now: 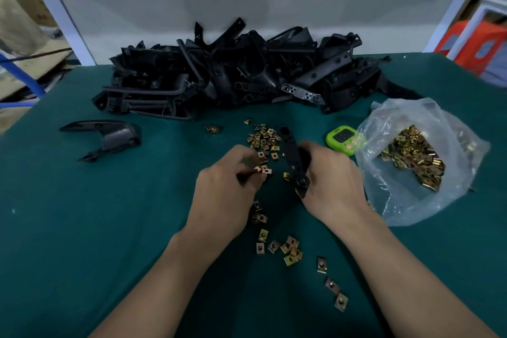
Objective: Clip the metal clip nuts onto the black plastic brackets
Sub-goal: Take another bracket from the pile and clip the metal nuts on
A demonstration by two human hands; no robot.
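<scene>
Middle of the bench: right hand (332, 181) wraps its fingers round a black bracket (293, 158), steadying it, while left hand (225, 189) pinches a clip nut (258, 170) alongside, likely ready to clip on.

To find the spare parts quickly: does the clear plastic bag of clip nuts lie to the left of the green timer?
No, the clear plastic bag lies right of the green timer.
</scene>
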